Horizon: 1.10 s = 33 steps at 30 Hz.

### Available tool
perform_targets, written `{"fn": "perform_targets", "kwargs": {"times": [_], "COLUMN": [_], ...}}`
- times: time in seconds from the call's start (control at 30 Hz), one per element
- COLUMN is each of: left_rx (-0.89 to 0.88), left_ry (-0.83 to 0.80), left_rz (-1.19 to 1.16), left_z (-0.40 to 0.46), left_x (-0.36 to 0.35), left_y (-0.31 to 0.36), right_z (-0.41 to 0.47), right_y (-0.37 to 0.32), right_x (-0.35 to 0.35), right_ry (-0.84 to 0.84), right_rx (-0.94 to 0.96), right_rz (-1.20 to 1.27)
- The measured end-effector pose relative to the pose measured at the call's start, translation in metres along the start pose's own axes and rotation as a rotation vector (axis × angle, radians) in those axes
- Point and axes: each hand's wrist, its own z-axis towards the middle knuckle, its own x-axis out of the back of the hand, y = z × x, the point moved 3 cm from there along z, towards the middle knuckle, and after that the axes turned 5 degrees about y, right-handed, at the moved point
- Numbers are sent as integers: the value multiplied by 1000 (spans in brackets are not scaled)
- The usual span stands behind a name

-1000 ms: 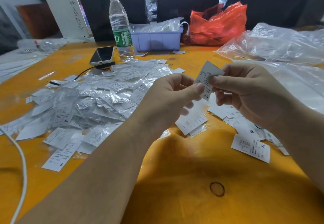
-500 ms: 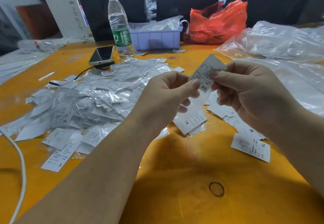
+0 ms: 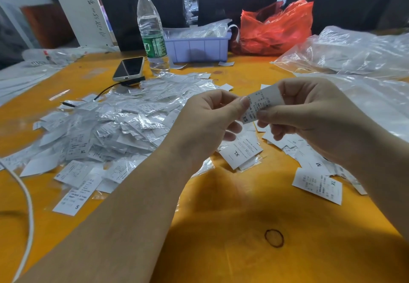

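A small white size label marked XS (image 3: 259, 103) is held above the orange table (image 3: 221, 249) between both hands. My left hand (image 3: 205, 125) pinches its left edge with thumb and forefinger. My right hand (image 3: 309, 118) pinches its right side, fingers curled round it. A big heap of labels in clear sleeves (image 3: 106, 125) lies to the left. Under my hands lie a short stack topped by an XL label (image 3: 240, 153) and a spread of loose labels (image 3: 316, 180) on the right.
At the back stand a water bottle (image 3: 150, 30), a phone (image 3: 129, 68) on a black cable, a lilac bin (image 3: 199, 46), a red plastic bag (image 3: 276, 28). Clear plastic bags (image 3: 354, 54) fill the right. A white cable (image 3: 26, 205) runs down the left; a rubber band (image 3: 274, 238) lies near.
The XS label has tipped from standing nearly upright to lying more level between my hands, and my right thumb has slid lower on it. Both hands stay roughly in place.
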Motion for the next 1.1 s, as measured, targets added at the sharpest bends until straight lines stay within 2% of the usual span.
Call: {"fn": "perform_targets", "kwargs": {"times": [0.17,0.43,0.9,1.1], "left_rx": [-6,-19,29,38], "left_ry": [-41,-42,-61,-62], "left_rz": [18,59,-14,-31], "left_z": [-1,-3,-2,-2], "left_x": [-2,0,-2,-2], "left_y": [2,2,2,3], "right_z": [2,2,2,3], "right_y": [6,10,6,5], "right_x": [4,5,2,7], "right_ry": [144,176,-38,-12], "right_rx": [-32,-86,-197,-197], "right_rz": [42,145,138,88]}}
